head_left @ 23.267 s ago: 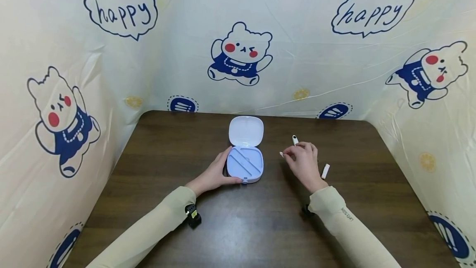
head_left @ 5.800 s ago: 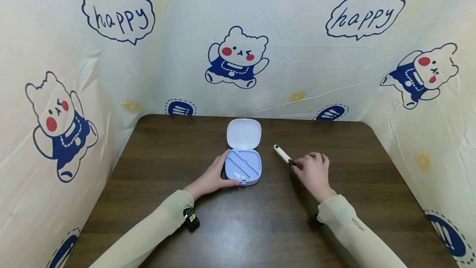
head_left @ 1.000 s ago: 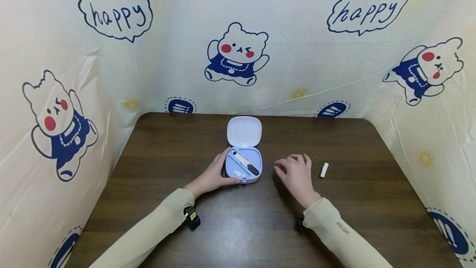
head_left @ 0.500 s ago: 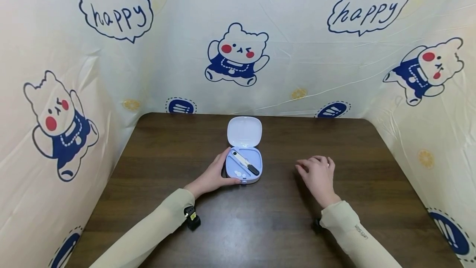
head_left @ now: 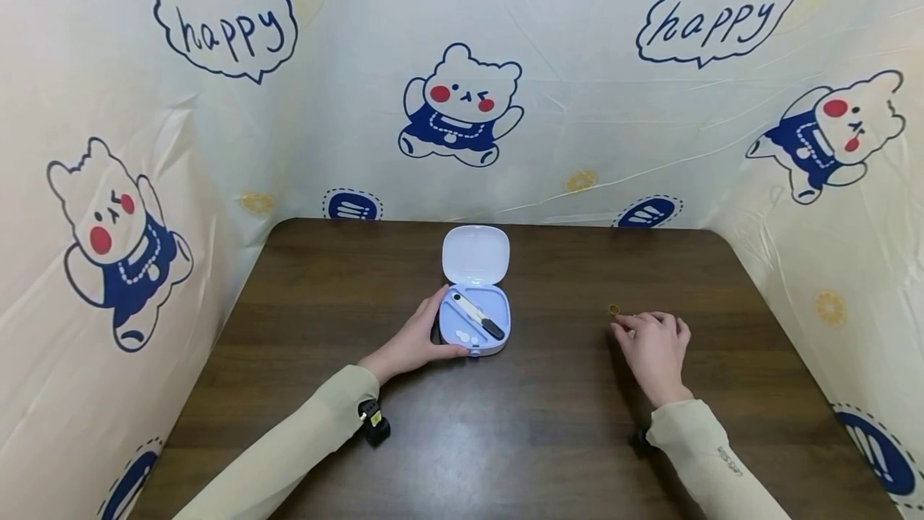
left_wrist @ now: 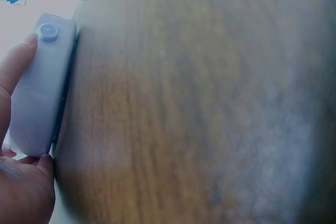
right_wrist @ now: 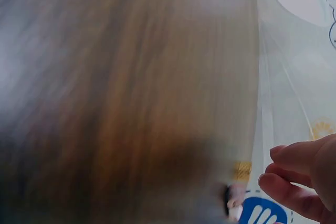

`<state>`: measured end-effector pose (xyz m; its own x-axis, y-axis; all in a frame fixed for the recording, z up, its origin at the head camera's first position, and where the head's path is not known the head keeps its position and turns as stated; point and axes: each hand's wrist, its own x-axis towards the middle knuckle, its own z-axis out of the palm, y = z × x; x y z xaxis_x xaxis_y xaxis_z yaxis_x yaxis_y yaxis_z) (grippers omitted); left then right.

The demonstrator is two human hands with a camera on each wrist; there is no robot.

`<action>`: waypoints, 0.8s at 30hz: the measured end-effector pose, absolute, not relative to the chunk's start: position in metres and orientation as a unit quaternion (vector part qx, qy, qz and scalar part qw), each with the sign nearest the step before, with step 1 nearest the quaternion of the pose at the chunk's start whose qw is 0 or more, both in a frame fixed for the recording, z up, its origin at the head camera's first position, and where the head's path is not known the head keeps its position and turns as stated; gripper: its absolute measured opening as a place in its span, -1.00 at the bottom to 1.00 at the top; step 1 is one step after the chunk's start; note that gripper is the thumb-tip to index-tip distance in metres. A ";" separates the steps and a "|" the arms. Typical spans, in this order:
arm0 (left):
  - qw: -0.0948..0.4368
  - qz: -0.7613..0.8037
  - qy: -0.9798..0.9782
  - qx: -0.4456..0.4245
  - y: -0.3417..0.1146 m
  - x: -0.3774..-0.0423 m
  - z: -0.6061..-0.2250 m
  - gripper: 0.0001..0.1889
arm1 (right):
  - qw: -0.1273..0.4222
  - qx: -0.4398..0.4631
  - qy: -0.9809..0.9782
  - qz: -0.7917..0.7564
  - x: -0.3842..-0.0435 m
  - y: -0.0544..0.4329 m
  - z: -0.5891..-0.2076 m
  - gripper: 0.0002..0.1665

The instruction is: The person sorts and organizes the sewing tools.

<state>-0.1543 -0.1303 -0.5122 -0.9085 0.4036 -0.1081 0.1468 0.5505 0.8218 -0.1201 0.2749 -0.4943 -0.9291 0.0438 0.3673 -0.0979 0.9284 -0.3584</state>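
Note:
My left hand (head_left: 411, 342) grips the left side of a pale blue pill case (head_left: 491, 350), thumb at its front beside the round button (left_wrist: 49, 31). The case's lid (head_left: 476, 253) stands raised at the back. In its middle slot lies a slim white stick with a black end (head_left: 476, 315); several white tablets (head_left: 465, 337) sit in the front-left compartment. My right hand (head_left: 655, 353) hovers at the right with loosely bent fingers, nothing seen between them. Just beyond its fingertips lies a gold ring (head_left: 613, 309). In the right wrist view, a small dark-and-pale object (right_wrist: 233, 202) is partly visible near the ring.
The dark wooden table (head_left: 534, 432) ends at a printed curtain (head_left: 346, 119), which stands behind it and along both sides. A black wrist camera (head_left: 374, 422) hangs under the left sleeve.
Tablets and the stick have come into the case since the oldest frame. In the last second my right hand has moved right, past the ring and over where the small white cylinder lay. My left hand stays put.

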 end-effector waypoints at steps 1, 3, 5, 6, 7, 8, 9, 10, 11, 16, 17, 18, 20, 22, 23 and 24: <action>0.144 0.447 0.869 0.158 -0.130 -0.154 -0.512 0.29 | 0.188 0.008 -0.964 0.188 -0.119 0.277 -0.495 -0.83; 0.144 0.447 0.868 0.159 -0.130 -0.154 -0.511 0.29 | 0.186 -0.005 -0.965 0.183 -0.118 0.281 -0.496 -0.83; 0.144 0.447 0.869 0.159 -0.130 -0.154 -0.512 0.29 | 0.181 -0.021 -0.967 0.179 -0.116 0.285 -0.498 -0.81; 0.143 0.446 0.869 0.160 -0.130 -0.155 -0.512 0.29 | 0.177 -0.029 -0.968 0.178 -0.116 0.287 -0.499 -0.79; 0.143 0.447 0.869 0.161 -0.130 -0.155 -0.512 0.29 | 0.172 -0.037 -0.968 0.176 -0.115 0.288 -0.499 -0.77; 0.143 0.447 0.869 0.161 -0.130 -0.155 -0.512 0.29 | 0.165 -0.043 -0.970 0.175 -0.114 0.289 -0.500 -0.77; 0.142 0.446 0.869 0.161 -0.130 -0.155 -0.512 0.29 | 0.159 -0.048 -0.971 0.174 -0.114 0.290 -0.500 -0.76; 0.141 0.447 0.869 0.162 -0.130 -0.155 -0.512 0.29 | 0.154 -0.051 -0.971 0.173 -0.113 0.291 -0.501 -0.75; 0.141 0.447 0.868 0.162 -0.130 -0.155 -0.512 0.29 | 0.149 -0.053 -0.972 0.171 -0.113 0.292 -0.501 -0.74; 0.140 0.448 0.868 0.163 -0.130 -0.154 -0.512 0.29 | 0.137 -0.056 -0.975 0.168 -0.112 0.294 -0.503 -0.71; 0.140 0.448 0.868 0.163 -0.130 -0.154 -0.512 0.29 | 0.135 -0.057 -0.975 0.168 -0.112 0.294 -0.503 -0.71; 0.141 0.447 0.868 0.163 -0.130 -0.154 -0.512 0.30 | 0.133 -0.058 -0.975 0.169 -0.111 0.294 -0.503 -0.71; 0.141 0.447 0.868 0.163 -0.130 -0.154 -0.512 0.30 | 0.129 -0.061 -0.975 0.172 -0.112 0.294 -0.502 -0.71; 0.141 0.448 0.868 0.162 -0.130 -0.154 -0.512 0.29 | 0.125 -0.064 -0.974 0.175 -0.111 0.294 -0.502 -0.72; 0.141 0.447 0.868 0.162 -0.130 -0.154 -0.512 0.30 | 0.124 -0.065 -0.974 0.176 -0.111 0.294 -0.501 -0.74; 0.141 0.448 0.868 0.162 -0.130 -0.154 -0.512 0.30 | 0.122 -0.067 -0.975 0.176 -0.111 0.294 -0.501 -0.75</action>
<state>-0.1539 -0.1299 -0.5122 -0.9077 0.4075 -0.1005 0.1545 0.5470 0.8227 -0.1111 0.2945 -0.5011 -0.9612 0.1732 0.2146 0.0872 0.9292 -0.3591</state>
